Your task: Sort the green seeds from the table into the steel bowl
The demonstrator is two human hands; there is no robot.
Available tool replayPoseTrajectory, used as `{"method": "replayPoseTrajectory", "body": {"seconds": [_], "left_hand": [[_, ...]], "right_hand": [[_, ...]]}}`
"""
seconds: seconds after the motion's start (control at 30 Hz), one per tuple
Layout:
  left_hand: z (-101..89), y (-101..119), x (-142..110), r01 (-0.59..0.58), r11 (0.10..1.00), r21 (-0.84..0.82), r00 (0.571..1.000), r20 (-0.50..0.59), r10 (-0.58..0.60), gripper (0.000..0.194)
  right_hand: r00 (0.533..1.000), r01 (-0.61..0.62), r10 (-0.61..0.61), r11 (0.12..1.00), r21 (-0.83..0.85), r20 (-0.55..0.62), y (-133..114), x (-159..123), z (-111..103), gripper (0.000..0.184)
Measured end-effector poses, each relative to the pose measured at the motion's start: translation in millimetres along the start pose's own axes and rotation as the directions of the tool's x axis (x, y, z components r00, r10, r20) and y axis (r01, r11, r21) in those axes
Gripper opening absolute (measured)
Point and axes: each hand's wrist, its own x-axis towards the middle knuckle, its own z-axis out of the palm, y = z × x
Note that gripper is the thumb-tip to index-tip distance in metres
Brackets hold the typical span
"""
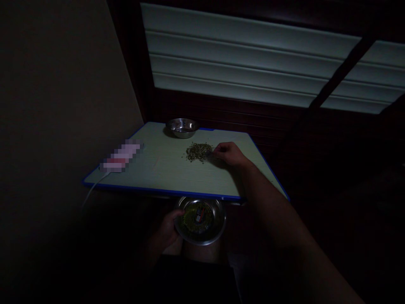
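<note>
A loose heap of small greenish seeds [196, 151] is spread on the pale, blue-edged tabletop [167, 173], with some single seeds scattered around it. The heap is touched or nearly touched at its right border by the fingertips of the right hand [230, 154]. These fingers are bent and brought close together, but because of the blur and the darkness it cannot be told whether anything is pinched between them. By the left hand [167, 228], the rim of a wide steel bowl [219, 219] is gripped, below the near table edge and above the knees. In this bowl a greenish mass [190, 217] is seen, together with a small dark object with a pale and orange patch [200, 214], which cannot be identified. A second steel bowl [182, 128] is placed behind the heap; its contents cannot be judged. The work seems to be unfinished, since many seeds are left on the tabletop.
</note>
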Motion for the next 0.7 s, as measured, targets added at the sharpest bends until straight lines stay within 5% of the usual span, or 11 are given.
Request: {"method": "replayPoseTrajectory", "body": {"seconds": [0.7], "left_hand": [[7.3, 3.1, -5.7, -0.017, 1.0, 0.006, 1.0, -0.018, 0.017, 0.01]], "right_hand": [[0.993, -0.049, 0.041, 0.996, 0.073, 0.112, -3.8, -2.8, 0.5, 0.028]]}}
